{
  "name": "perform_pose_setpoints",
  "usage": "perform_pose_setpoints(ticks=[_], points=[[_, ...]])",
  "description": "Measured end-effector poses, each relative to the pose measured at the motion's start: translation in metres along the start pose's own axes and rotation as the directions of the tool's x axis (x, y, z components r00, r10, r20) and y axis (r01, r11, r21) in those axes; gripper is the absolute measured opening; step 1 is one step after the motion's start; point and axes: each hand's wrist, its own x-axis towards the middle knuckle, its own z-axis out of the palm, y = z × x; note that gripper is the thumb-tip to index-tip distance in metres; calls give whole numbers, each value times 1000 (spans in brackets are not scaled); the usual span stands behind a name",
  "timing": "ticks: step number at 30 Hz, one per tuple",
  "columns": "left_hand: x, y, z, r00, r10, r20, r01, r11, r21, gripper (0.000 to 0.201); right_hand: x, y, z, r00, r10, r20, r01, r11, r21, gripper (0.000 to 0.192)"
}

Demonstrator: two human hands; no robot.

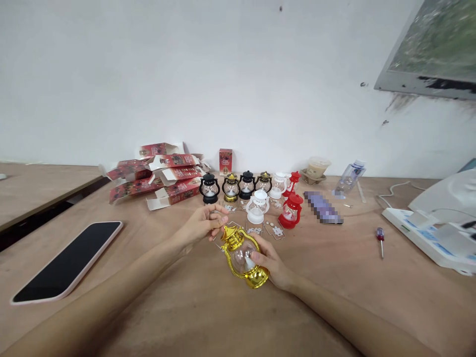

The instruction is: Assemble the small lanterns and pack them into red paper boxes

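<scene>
A shiny gold toy lantern (256, 278) with a clear globe and a white candle inside is tilted over the table, its top leaning left. My right hand (273, 262) is closed around its globe from the right. By the lantern's top, my left hand (204, 221) pinches what looks like a thin wire (217, 243), partly hidden by the fingers. Just beyond stand a white lantern (256, 214) and a red lantern (290, 216), with small white pieces (255, 230) and bent wires lying near them. Behind is a row of several more lanterns, including a black lantern (209, 191).
Red printed boxes (174, 173) are heaped at the back left; one box (225, 161) stands upright. A phone (70, 260) lies left. Rightward are a blurred-out phone (322, 207), a cup (318, 167), a plastic bottle (351, 177), a screwdriver (380, 241) and a power strip (405, 229).
</scene>
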Motion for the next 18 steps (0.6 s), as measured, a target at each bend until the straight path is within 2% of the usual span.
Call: perform_pose_setpoints(ticks=[10,18], points=[[6,-10,-3,1000,1,27,0,1000,-12,42,0,-1,-1,1000,-19,15,19,1000,-15,38],[3,-6,1,1000,9,-19,-9,999,-53,35,0,3,-4,999,-37,19,38,999,-28,35]])
